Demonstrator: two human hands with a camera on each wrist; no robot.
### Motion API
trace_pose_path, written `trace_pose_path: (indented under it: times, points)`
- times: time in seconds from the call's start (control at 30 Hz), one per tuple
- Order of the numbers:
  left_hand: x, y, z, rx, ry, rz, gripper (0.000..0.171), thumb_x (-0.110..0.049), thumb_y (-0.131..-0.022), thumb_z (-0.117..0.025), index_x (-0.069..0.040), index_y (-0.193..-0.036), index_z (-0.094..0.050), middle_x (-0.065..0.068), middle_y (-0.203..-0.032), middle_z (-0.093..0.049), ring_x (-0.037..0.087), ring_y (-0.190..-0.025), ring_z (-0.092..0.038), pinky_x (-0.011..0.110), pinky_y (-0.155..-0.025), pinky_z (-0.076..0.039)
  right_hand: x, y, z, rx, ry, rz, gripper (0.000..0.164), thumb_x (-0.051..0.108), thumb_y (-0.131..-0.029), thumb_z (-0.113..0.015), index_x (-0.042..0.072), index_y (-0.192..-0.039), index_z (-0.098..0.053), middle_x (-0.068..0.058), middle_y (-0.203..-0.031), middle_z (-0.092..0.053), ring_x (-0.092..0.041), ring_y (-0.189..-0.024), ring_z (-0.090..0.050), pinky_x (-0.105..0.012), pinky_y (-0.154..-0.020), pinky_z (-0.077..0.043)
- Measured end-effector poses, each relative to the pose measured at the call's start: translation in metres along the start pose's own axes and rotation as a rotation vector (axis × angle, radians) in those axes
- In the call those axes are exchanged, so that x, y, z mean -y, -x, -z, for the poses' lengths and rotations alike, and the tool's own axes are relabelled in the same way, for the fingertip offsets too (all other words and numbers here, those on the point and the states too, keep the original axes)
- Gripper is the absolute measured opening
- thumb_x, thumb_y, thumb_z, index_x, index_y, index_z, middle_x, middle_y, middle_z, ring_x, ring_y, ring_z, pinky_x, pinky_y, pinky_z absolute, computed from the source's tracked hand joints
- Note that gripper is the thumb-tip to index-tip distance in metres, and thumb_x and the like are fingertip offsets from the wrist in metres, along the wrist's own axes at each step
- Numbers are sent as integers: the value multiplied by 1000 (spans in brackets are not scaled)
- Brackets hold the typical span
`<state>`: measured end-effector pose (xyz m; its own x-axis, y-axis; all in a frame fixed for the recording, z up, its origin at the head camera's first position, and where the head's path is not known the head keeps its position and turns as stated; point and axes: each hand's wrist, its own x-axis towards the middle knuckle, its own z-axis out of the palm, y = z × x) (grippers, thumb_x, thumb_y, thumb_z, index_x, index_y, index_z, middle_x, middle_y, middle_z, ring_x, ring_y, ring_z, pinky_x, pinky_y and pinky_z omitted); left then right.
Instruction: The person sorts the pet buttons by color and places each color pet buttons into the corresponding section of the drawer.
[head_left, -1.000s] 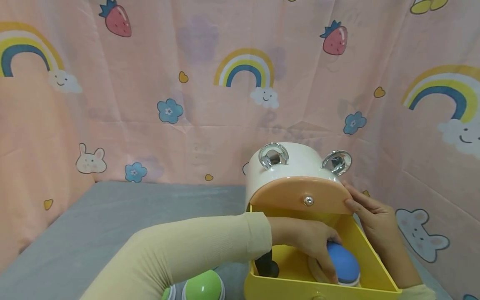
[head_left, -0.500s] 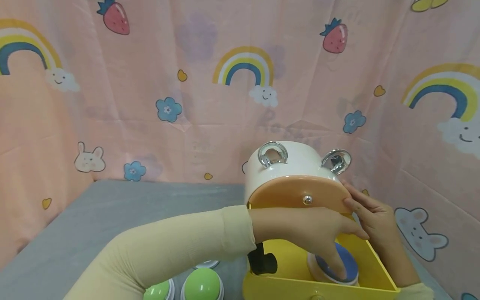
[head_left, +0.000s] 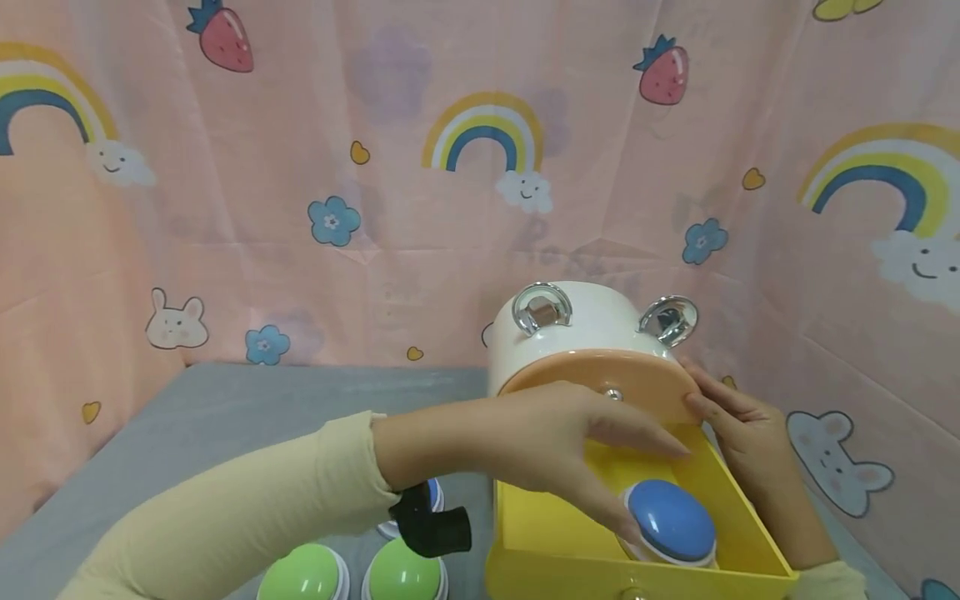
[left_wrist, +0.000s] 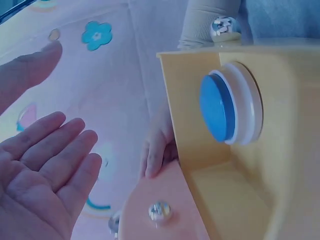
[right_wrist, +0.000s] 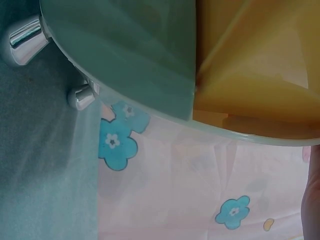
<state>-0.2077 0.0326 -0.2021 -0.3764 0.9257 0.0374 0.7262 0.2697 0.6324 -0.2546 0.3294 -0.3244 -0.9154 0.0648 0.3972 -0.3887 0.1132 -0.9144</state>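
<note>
While no writing shows, left hand hovers spread over blue button; right hand steadies box.

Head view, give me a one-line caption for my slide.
An open left hand hovers over a blue button in a yellow drawer while the right hand steadies the cabinet.
</note>
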Motion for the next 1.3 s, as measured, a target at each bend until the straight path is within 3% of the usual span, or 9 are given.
trace_pose_path:
  times: [0.17, 0.33, 0.53, 0.7, 0.83, 1.0, 1.3]
  points:
    - [11, 30, -1, -137, 195, 58, 58, -16, -81, -83, -20, -136, -62, -12, -135, -64, -5, -126, -53, 16, -108, -41, -1, -1, -1, -27, 70, -26, 46, 22, -95, -67, 15, -140, -56, 25, -130, -63, 20, -115, -54, 1, -86, -45]
    - [27, 56, -4, -239, 257, 146, 55, -18, -80, -84, -25, -132, -65, -16, -130, -66, -1, -126, -55, 26, -111, -43, -2, -2, -1, -29, 59, -16, 47, 20, -96, -66, 13, -141, -55, 27, -127, -64, 20, -114, -54, 1, -86, -45]
    - [53, 83, -9, -322, 405, 203, 51, -17, -84, -80, -24, -132, -63, -8, -135, -64, 14, -131, -56, 42, -113, -45, -2, -1, -1, -30, 57, -9, 45, 19, -96, -65, 13, -140, -55, 28, -126, -64, 21, -113, -54, 1, -86, -45]
    - [79, 107, -17, -403, 412, 257, 55, -21, -85, -79, -21, -137, -60, -2, -140, -61, 26, -136, -52, 48, -114, -43, -1, 0, -1, -31, 69, -8, 44, 19, -96, -66, 14, -139, -57, 28, -126, -64, 21, -112, -55, 2, -85, -45]
    - [98, 124, -24, -414, 412, 296, 59, -23, -87, -77, -17, -142, -55, 3, -146, -56, 33, -140, -47, 51, -116, -38, 0, 0, -1, -30, 91, -1, 44, 19, -96, -66, 14, -139, -57, 28, -126, -64, 20, -112, -55, 2, -85, -44]
    - [117, 136, -32, -411, 468, 349, 66, -25, -88, -76, -12, -147, -48, 9, -153, -48, 37, -144, -39, 53, -119, -33, -1, -1, -1, -24, 79, -2, 45, 19, -97, -65, 13, -140, -56, 29, -125, -64, 20, -112, -54, 2, -85, -45]
    - [138, 138, -49, -451, 500, 452, 78, -24, -86, -79, -4, -150, -40, 19, -156, -39, 45, -146, -31, 57, -120, -28, -3, -1, -1, -17, 67, 5, 43, 18, -97, -65, 17, -139, -58, 25, -130, -63, 20, -115, -54, 2, -86, -44]
